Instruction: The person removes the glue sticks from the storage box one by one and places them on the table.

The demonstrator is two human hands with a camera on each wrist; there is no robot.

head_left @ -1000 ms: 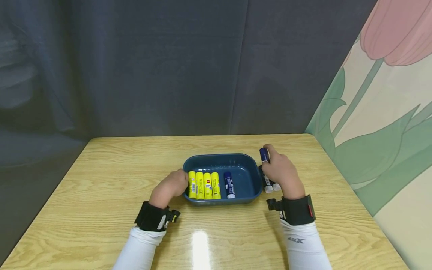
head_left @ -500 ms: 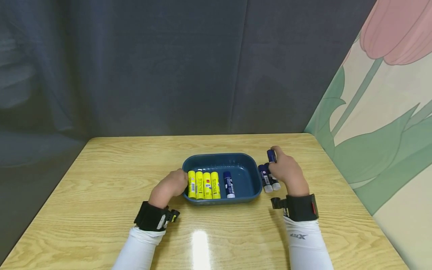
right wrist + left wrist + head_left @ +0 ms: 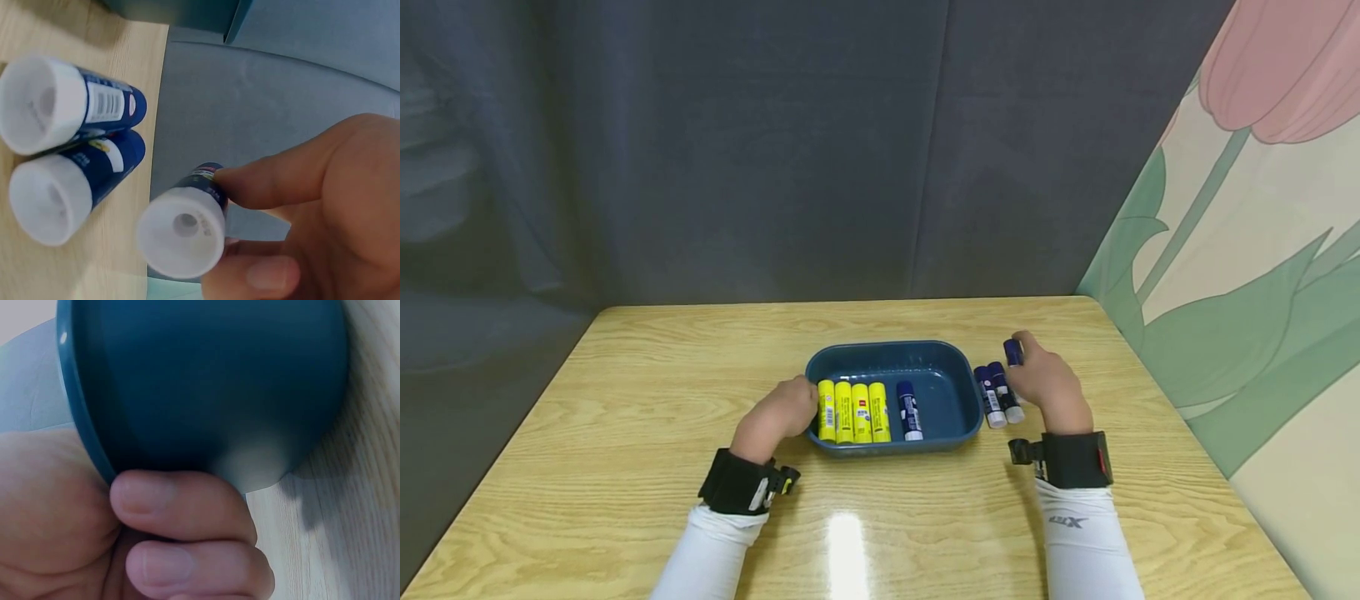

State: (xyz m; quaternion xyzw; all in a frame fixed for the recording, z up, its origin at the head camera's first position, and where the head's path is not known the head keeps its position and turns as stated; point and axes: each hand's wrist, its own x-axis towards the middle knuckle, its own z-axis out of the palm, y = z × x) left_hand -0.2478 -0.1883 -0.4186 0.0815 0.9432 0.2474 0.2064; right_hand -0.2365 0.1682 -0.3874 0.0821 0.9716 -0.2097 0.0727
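Observation:
My left hand [image 3: 784,408] pinches the left rim of a dark blue tray [image 3: 942,387]; in the left wrist view its curled fingers [image 3: 181,503] lie against the tray's outer wall. Inside the tray, several yellow glue sticks [image 3: 852,412] form a row at the left, and one navy glue stick [image 3: 909,411] lies apart to their right. My right hand [image 3: 1047,382] holds another navy glue stick [image 3: 182,232] between thumb and fingers, its white base facing the wrist camera. Left of that hand, two navy glue sticks [image 3: 990,397] lie side by side on the table, beside the tray.
Wood-grained table [image 3: 625,433] surrounds the tray. A dark grey cloth [image 3: 775,150] hangs behind the far edge. On the right stands a wall [image 3: 1240,333] painted with a tulip.
My right hand has shifted rightward, away from the tray, with the glue stick in its grip. The two glue sticks on the table now show more fully. Left hand and tray look still.

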